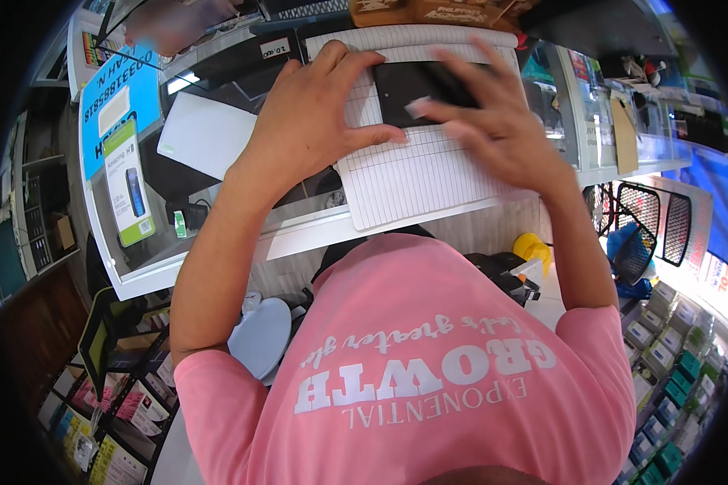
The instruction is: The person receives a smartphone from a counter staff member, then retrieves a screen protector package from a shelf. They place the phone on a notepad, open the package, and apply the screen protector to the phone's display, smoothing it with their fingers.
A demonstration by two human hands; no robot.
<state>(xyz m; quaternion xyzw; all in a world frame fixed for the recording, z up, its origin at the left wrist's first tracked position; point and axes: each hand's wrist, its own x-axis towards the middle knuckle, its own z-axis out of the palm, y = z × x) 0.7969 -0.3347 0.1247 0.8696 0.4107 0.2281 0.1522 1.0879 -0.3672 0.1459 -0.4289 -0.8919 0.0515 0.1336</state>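
A black smartphone (pixel 392 90) lies flat, face or back I cannot tell, on an open lined notebook (pixel 412 174) on the counter. My left hand (pixel 315 113) grips the phone's left end, with the index finger at the far edge and the thumb at the near edge. Over the phone's right part is my right hand (pixel 501 133), its fingers smeared by motion. A small whitish piece (pixel 417 107) shows at its fingertips, above the phone; blur hides its kind and whether the fingers pinch it.
Left of the notebook lie a white sheet (pixel 206 133) and a green-and-white boxed package (pixel 129 186) on the glass counter (pixel 162 271). A wooden holder (pixel 429 11) stands at the back. Black mesh chairs (pixel 639 214) are at right, shelves of packaged goods (pixel 663 380) below them.
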